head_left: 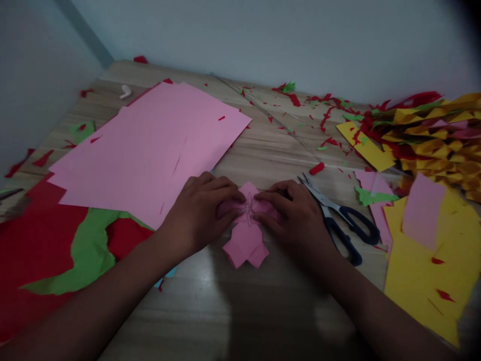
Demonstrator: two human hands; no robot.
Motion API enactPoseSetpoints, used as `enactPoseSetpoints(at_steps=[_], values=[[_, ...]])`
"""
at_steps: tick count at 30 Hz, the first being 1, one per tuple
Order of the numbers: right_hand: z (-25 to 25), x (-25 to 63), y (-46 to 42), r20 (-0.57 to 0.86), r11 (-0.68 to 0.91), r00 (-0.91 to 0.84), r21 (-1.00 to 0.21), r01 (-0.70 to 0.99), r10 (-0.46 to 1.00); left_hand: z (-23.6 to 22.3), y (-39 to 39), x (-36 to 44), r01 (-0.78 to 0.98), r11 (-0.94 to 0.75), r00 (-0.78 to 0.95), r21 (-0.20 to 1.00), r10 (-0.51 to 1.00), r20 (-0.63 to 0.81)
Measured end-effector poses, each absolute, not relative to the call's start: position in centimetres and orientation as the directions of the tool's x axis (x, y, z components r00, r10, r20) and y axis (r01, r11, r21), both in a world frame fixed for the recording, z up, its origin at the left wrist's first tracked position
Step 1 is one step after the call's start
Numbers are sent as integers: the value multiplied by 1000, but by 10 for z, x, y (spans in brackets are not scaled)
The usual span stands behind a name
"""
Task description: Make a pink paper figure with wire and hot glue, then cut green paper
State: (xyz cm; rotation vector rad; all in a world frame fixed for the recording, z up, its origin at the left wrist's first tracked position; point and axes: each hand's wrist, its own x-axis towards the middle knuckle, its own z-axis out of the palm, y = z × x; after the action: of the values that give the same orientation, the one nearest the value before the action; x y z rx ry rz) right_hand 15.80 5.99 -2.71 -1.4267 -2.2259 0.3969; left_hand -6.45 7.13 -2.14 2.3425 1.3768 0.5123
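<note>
A small folded pink paper piece [246, 240] lies on the wooden table [240, 311] in front of me. My left hand [199, 210] presses on its left part with the fingertips. My right hand [296, 213] presses on its right part. The fingertips of both hands meet near the middle of the piece, where thin pencil lines show. The lower flaps of the paper stick out toward me, uncovered.
A stack of pink sheets [150, 145] lies to the left over red [33, 250] and green paper [90, 250]. Black-handled scissors [341, 223] rest just right of my right hand. Yellow sheets [424, 281] and a heap of folded yellow pieces [436, 140] fill the right side. Paper scraps litter the back.
</note>
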Motion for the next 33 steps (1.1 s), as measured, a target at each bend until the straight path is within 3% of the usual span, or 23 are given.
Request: enactPoseSetpoints(at_steps=[33], values=[[-27, 159, 60, 220, 436, -376, -448, 781, 900, -23, 69, -65, 747, -481, 470, 459, 870, 148]])
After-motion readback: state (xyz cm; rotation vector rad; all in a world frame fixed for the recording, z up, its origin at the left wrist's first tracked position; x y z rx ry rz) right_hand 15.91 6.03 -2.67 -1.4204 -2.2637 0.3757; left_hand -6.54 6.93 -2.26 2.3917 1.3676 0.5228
